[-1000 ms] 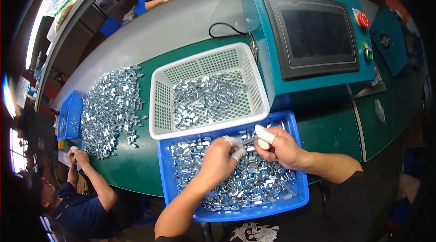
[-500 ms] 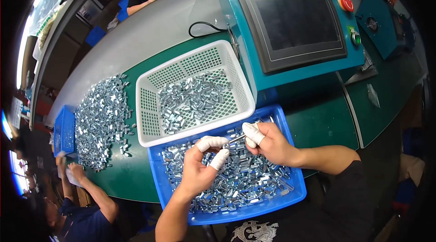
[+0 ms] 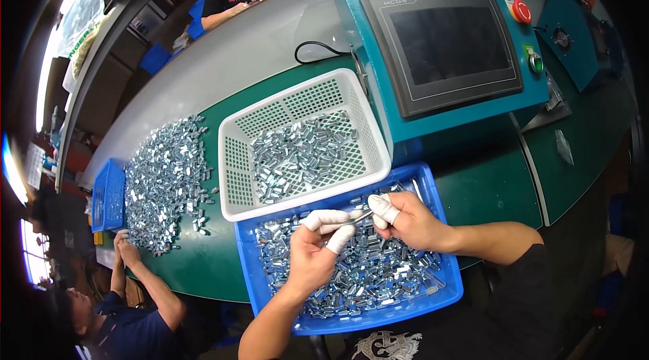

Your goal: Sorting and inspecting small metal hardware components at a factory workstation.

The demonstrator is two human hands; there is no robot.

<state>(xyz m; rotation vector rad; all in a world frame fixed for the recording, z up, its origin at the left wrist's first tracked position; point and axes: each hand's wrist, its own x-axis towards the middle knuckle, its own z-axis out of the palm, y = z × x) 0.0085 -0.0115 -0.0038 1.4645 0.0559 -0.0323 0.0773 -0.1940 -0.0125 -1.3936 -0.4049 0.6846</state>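
Note:
My left hand (image 3: 312, 257), with white finger cots on thumb and fingers, pinches a small silver hex coupling nut, which its fingers mostly hide. Facing it, my right hand (image 3: 418, 223), also in finger cots, grips a thin metal rod (image 3: 364, 216) between thumb and fingers. The rod's tip reaches the left fingertips; whether it sits inside the nut I cannot tell. Both hands are above a blue tray (image 3: 246, 272) filled with loose hex coupling nuts (image 3: 378, 285) of the same silver kind.
A white perforated basket (image 3: 233, 181) holding more nuts rests against the tray's far side. Farther left lie a big heap of nuts (image 3: 165, 187) and a small blue basket (image 3: 107, 208). A teal machine (image 3: 433, 131) with a dark screen stands behind. Two people work at left and far side.
The whole view has shifted, so everything appears slightly right and lower. My hands stay together over the tray; the nut's end hole, visible before, is now hidden by my left fingers.

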